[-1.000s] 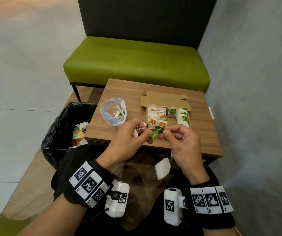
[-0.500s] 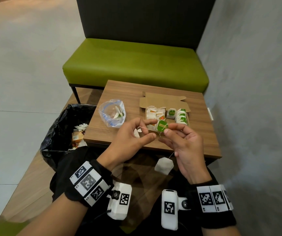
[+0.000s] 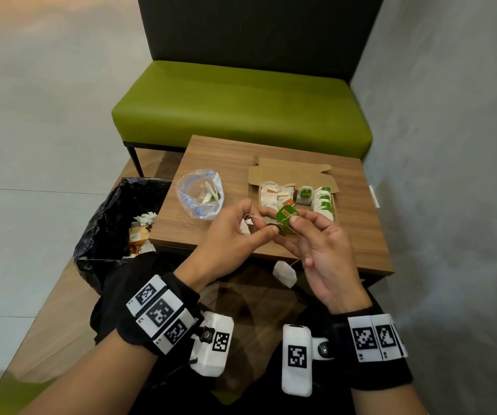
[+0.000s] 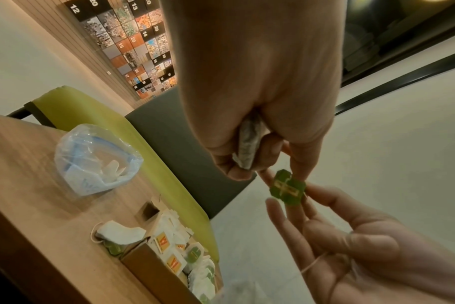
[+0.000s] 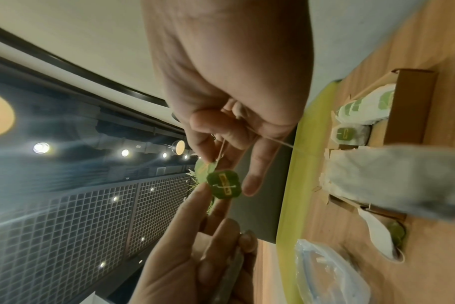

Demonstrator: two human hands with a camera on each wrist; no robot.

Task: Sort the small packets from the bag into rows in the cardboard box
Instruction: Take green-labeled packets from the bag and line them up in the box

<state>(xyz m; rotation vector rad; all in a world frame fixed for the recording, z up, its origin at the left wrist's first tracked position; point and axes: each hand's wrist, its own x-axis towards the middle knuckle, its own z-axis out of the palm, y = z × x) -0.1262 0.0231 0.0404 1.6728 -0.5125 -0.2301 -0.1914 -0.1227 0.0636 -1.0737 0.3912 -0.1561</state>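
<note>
My right hand [image 3: 319,250] pinches a green tag [image 3: 285,214] at its fingertips, the string running down to a white tea bag [image 3: 285,274] dangling below my palm. My left hand [image 3: 235,235] pinches the string just beside the tag and curls round a second packet [image 4: 248,144]. Just beyond both hands sits the cardboard box [image 3: 289,172] on the desk [image 3: 358,235], white packets in rows, orange-labelled left, green right. Beyond my left hand lies the clear bag [image 3: 200,194].
</note>
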